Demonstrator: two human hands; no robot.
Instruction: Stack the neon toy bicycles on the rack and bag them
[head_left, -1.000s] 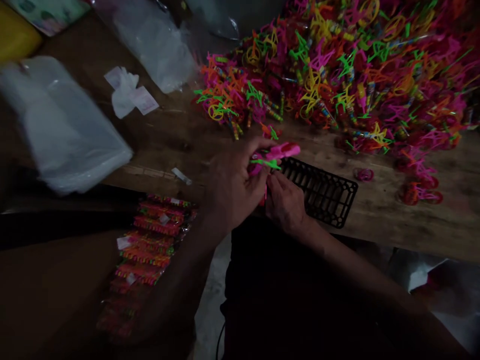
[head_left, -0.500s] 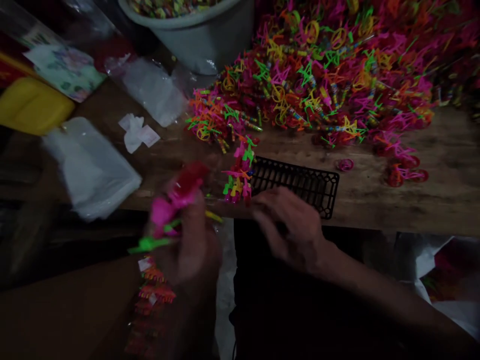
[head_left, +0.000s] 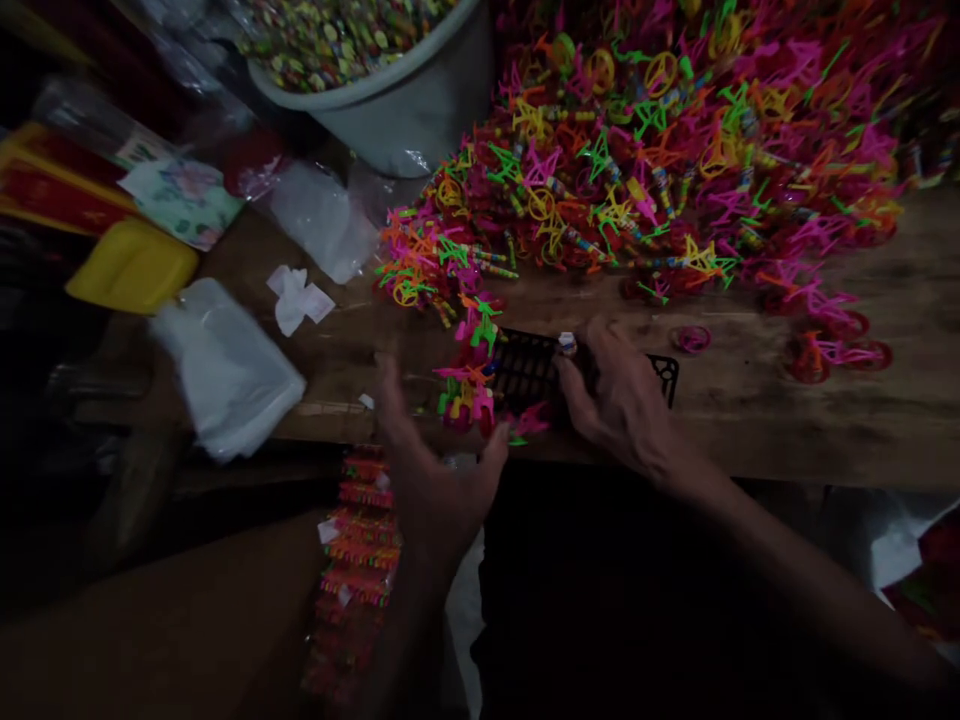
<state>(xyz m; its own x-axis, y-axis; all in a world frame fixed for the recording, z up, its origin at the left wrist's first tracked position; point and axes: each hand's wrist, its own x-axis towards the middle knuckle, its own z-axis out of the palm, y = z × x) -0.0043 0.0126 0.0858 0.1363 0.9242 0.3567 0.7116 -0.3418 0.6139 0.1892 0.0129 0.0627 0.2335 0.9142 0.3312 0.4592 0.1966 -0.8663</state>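
My left hand (head_left: pixel 433 470) hangs at the table's front edge with its fingers spread and nothing in them, just left of a small row of bright plastic toys (head_left: pixel 469 375) standing on the black grid tray (head_left: pixel 664 372). My right hand (head_left: pixel 622 400) rests on that tray with curled fingers; a small white-tipped piece (head_left: pixel 566 343) shows at its fingertips. Behind lies a large heap of pink, green, yellow and orange plastic toys (head_left: pixel 660 150).
A grey bucket (head_left: pixel 397 95) of small coloured pieces stands at the back. Clear plastic bags (head_left: pixel 229 370) and a yellow tray (head_left: pixel 131 265) lie on the left of the wooden table (head_left: pixel 787 420). Packed strips of toys (head_left: pixel 360 540) lie below the table edge.
My left hand carried a pink and green toy down to the left, and now it is back at the table edge without it. My right hand moved forward onto the black tray.
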